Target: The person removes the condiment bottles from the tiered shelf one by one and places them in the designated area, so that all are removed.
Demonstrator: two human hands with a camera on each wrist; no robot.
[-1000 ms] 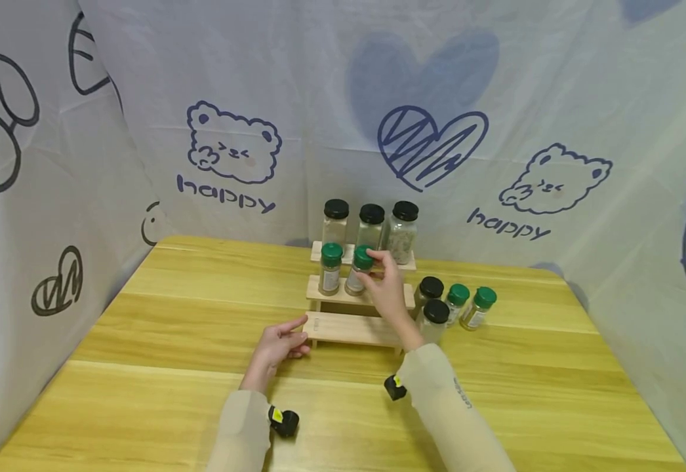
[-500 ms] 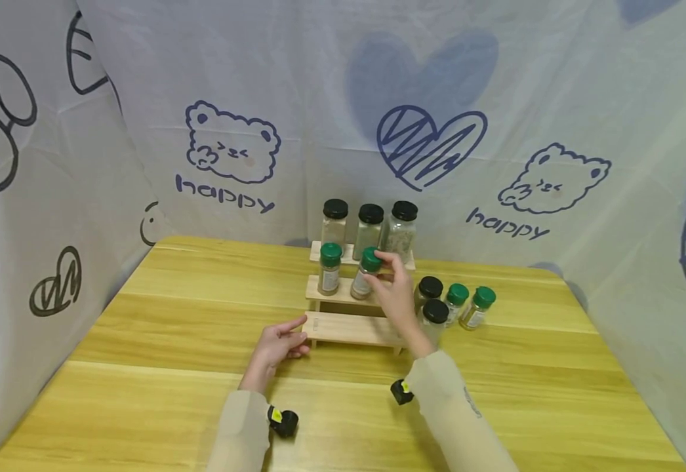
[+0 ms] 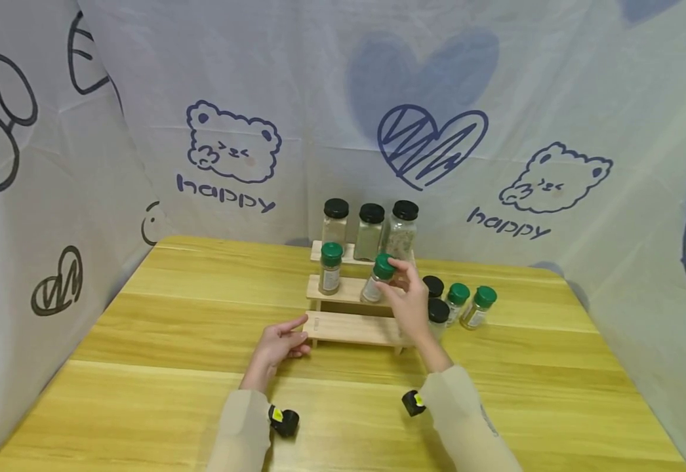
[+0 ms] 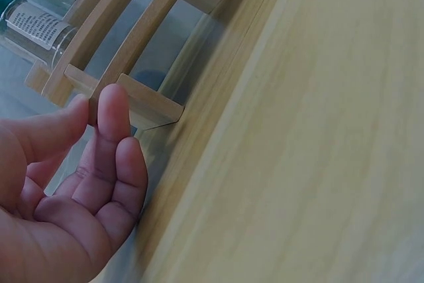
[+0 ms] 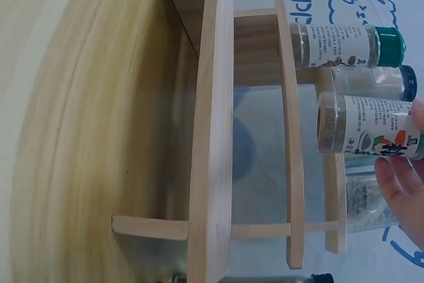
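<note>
My right hand [image 3: 409, 303] holds a small spice jar [image 3: 374, 290] by its green cap, thumb lower on the label, over the middle shelf of a three-step wooden spice rack [image 3: 351, 328]. The jar leans a little, its cap toward the right. In the right wrist view, its base [image 5: 326, 124] is a short way off the middle shelf [image 5: 293, 144]. My left hand [image 3: 278, 344] pinches the left end of the lowest shelf between thumb and fingers, as the left wrist view shows. Another green-capped jar [image 3: 330, 270] stands at the middle shelf's left end.
Three black-capped jars, one of them with green contents [image 3: 369, 236], stand along the top shelf. To the right of the rack, two black-capped jars [image 3: 438, 313] and two green-capped jars [image 3: 476, 311] stand on the wooden table [image 3: 201, 295]. A printed cloth [image 3: 331, 98] hangs behind.
My right hand has moved the green-capped jar rightward along the middle shelf, and the jar now tilts. My left hand has stayed on the rack.
</note>
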